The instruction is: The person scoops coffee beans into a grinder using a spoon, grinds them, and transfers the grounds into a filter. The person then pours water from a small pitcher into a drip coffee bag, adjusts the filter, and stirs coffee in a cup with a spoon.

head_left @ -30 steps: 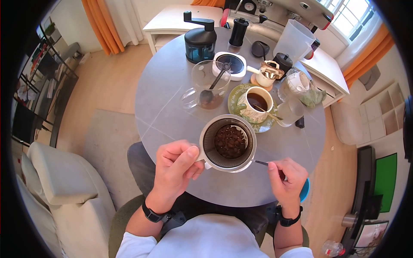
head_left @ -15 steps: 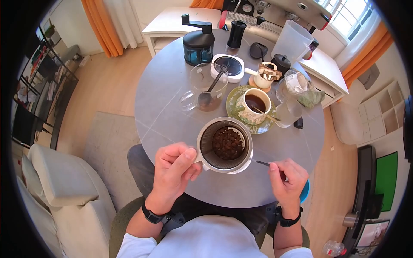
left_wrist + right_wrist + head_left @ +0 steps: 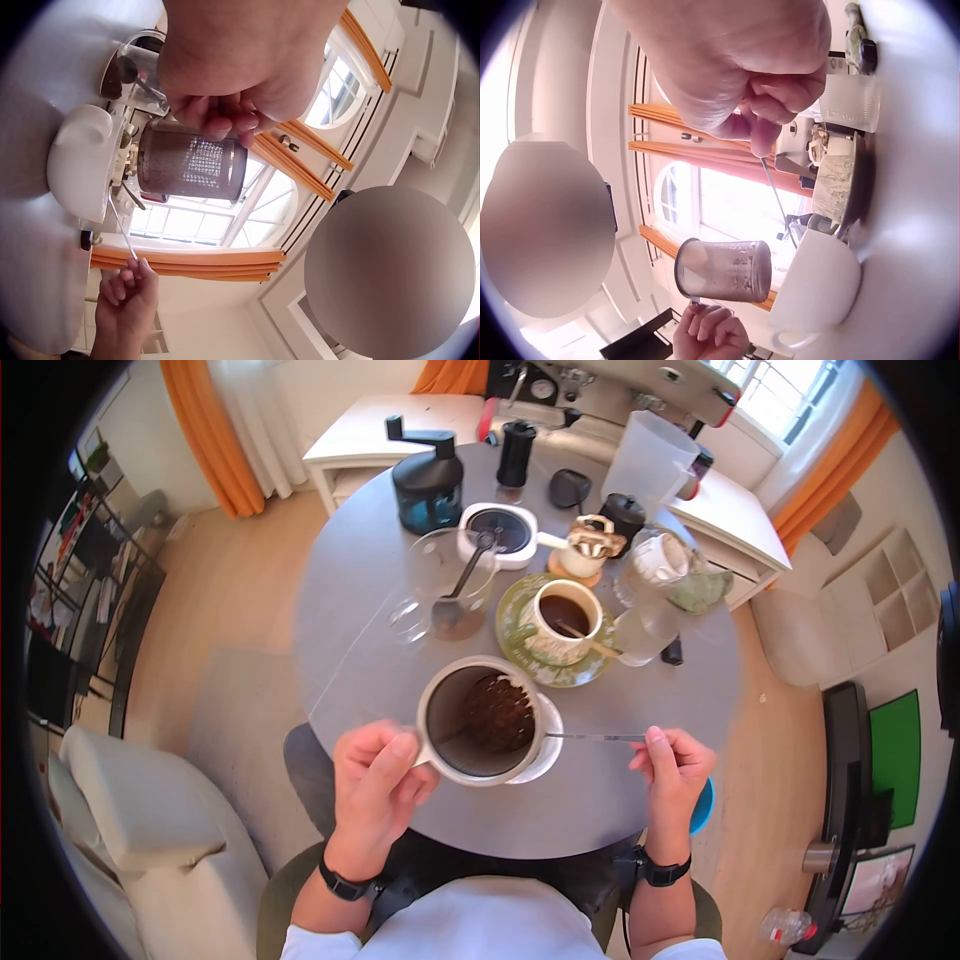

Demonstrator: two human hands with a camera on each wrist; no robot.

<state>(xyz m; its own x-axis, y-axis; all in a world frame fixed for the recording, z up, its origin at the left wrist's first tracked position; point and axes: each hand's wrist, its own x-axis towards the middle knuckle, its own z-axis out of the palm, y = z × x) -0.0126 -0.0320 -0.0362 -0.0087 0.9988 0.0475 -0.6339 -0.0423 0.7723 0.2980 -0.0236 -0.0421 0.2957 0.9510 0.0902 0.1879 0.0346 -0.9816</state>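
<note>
Nearest, the person's left hand (image 3: 378,775) is pinching the small handle of a mesh filter basket (image 3: 440,705), which is hanging tilted above the table (image 3: 575,815), with dark brown bits (image 3: 500,715) gathering at its bottom. The right hand (image 3: 675,770) is gripping a thin metal stick (image 3: 597,737) between thumb and fingers, the far end reaching to the mouth of a white cup (image 3: 817,277). That cup is standing on the tabletop, apart from the raised basket. Beyond, a patterned cup (image 3: 553,647) is holding dark liquid on a green saucer (image 3: 513,660); to its left, a black spoon (image 3: 468,575) is leaning inside a glass mug (image 3: 425,585). Farther off, a white device (image 3: 498,538) with a round dark top is lying before a crank-topped grinder (image 3: 428,485) and a slim black grinder (image 3: 516,450).
</note>
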